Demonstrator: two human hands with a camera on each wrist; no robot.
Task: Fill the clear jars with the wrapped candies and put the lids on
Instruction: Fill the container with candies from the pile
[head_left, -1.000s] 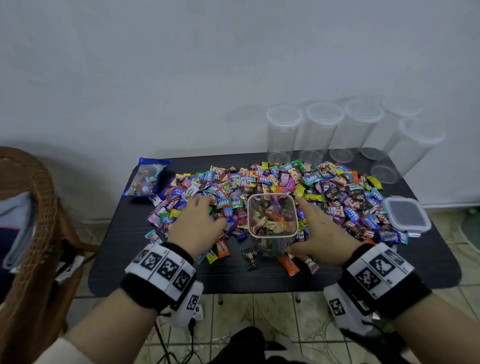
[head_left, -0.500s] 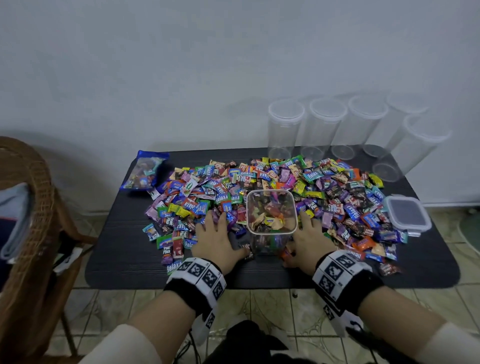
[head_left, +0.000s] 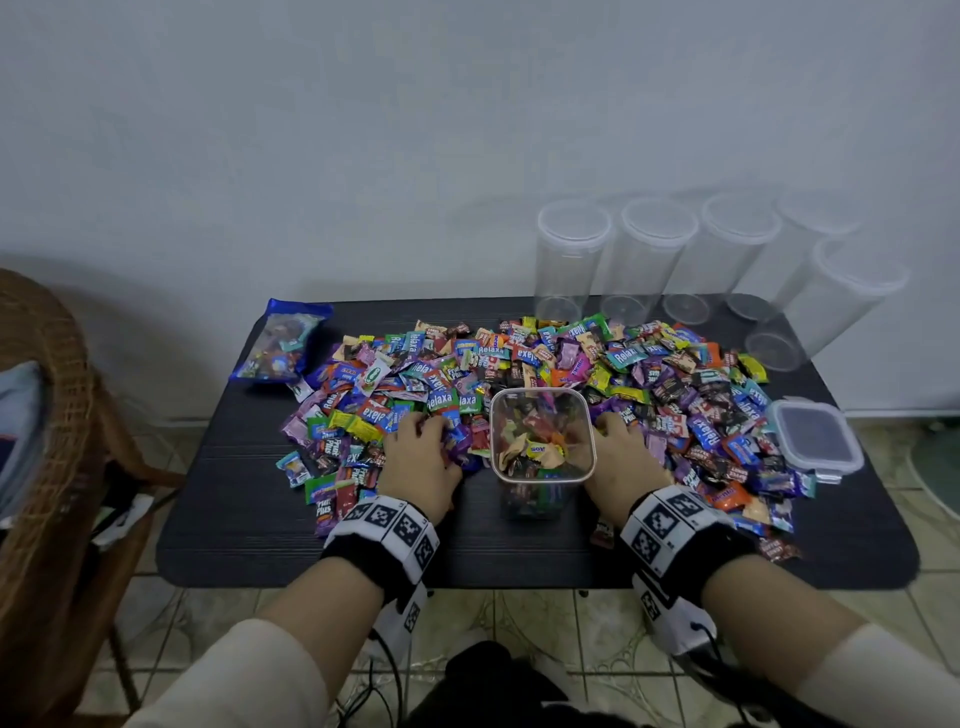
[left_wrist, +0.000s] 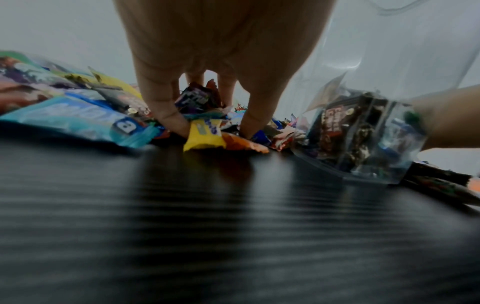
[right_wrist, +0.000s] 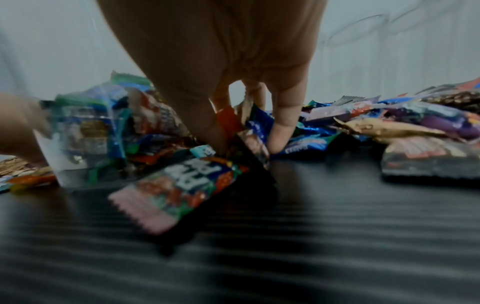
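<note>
A square clear jar (head_left: 530, 501), more than half full of wrapped candies, stands open near the front of the black table (head_left: 234, 519). A wide pile of wrapped candies (head_left: 519, 358) spreads behind and beside it. My left hand (head_left: 426, 428) lies just left of the jar, its fingers curled down round several candies (left_wrist: 202, 135). My right hand (head_left: 615, 428) lies just right of the jar and grips candies (right_wrist: 233, 123) between thumb and fingers. The jar's wall (left_wrist: 363, 133) (right_wrist: 78, 133) shows in both wrist views. Its square lid (head_left: 815, 439) lies at the right edge of the pile.
Several tall round clear jars (head_left: 571, 260) with lids on stand along the back right of the table. A blue candy bag (head_left: 283, 340) lies at the back left. A wicker chair (head_left: 47, 415) stands left of the table. Loose candies lie near the front right edge.
Both hands drew back from deeper in the pile, raking candies toward the front beside the jar. Their fingers, flat and spread half a second ago, have curled into the candies.
</note>
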